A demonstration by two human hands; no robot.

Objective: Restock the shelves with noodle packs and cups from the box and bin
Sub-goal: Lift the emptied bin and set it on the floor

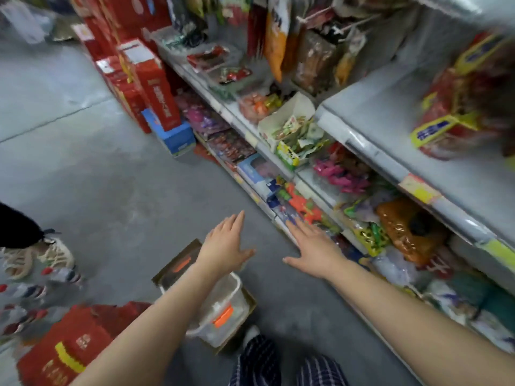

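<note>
The shelves (370,140) run along the right side of the aisle, and a broad bare stretch is seen on the upper tier, where a single red-and-yellow noodle pack (448,115) lies, blurred by motion. Below the hands, on the floor (83,162), a cardboard box (178,263) is seen with a clear plastic bin (223,310) with orange latches sitting in it; what the bin holds cannot be made out. A red carton (72,346) stands to the left of it.

The noodle pack is judged to be light, crinkly and slippery in its film wrap, with brittle contents that would crack if squeezed; it would best be taken flat across its broad faces or by its sealed ends. Cups, none of which can be picked out here, would be expected to be light and easily dented, and better taken round the rim or body with little pressure.

Both hands are held out over the floor, palms down. The left hand (225,246) is spread above the box, its fingers straight and apart, nothing held. The right hand (312,249) is likewise empty, its fingers extended towards the lowest shelf edge.
</note>
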